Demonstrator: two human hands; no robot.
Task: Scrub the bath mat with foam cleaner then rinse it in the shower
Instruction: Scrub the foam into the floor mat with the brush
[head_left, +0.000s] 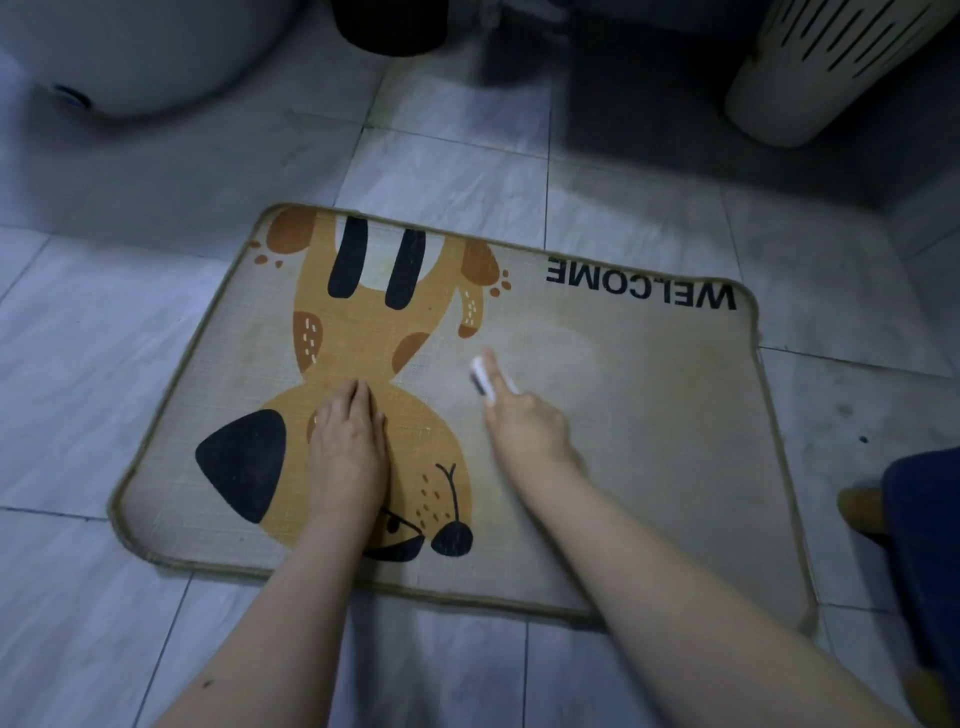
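Bath mat flat; right hand grips brush

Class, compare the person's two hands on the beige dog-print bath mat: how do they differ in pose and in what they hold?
The left hand lies flat and empty on the orange dog print; the right hand grips a small white scrub brush over the plain beige area. Both are on the bath mat.
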